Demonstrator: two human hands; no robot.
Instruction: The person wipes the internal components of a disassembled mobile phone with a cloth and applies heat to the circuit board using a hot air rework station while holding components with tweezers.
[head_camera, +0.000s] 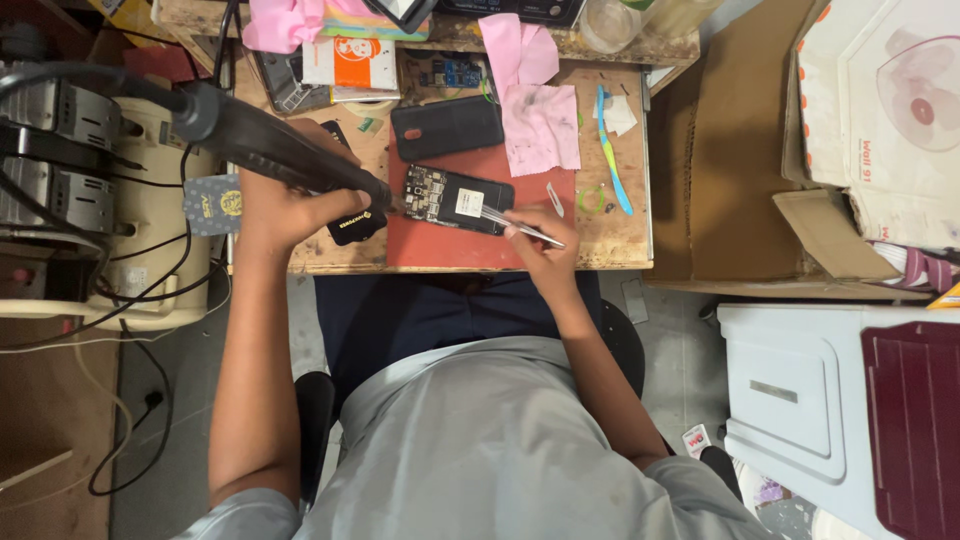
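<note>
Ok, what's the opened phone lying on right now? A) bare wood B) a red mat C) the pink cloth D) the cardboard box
B: the opened phone lies on the red mat, between the left hand with the black nozzle tool and the right hand with tweezers.

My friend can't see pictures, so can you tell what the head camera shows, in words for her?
A seated person works on an opened phone lying on a red mat. The left hand holds a black heat tool to it, and the right hand holds metal tweezers. A pink cloth lies nearby.
</note>
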